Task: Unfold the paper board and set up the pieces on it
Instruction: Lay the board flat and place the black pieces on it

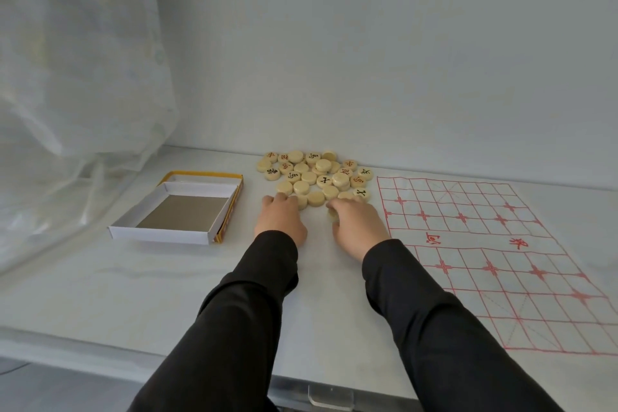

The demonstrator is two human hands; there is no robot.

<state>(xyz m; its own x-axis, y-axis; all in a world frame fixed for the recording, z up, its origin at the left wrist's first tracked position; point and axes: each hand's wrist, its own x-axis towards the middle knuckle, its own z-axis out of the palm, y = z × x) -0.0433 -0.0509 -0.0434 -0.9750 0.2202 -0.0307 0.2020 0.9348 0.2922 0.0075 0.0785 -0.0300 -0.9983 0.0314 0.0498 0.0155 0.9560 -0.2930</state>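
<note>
Left hand [281,217] is touching the pieces [317,174] just ahead, fingers relaxed; right hand [359,222] is pinching one piece [332,216], paper board [485,244] lying to its right.

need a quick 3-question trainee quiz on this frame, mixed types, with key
1. True or false: the board lies unfolded with no pieces on it.
2. The box is: A) shut; B) open, left of the pieces; C) on the board.
3. Which is nearer the board: the left hand or the right hand?

Key: 1 true; 2 B; 3 right hand.
</note>
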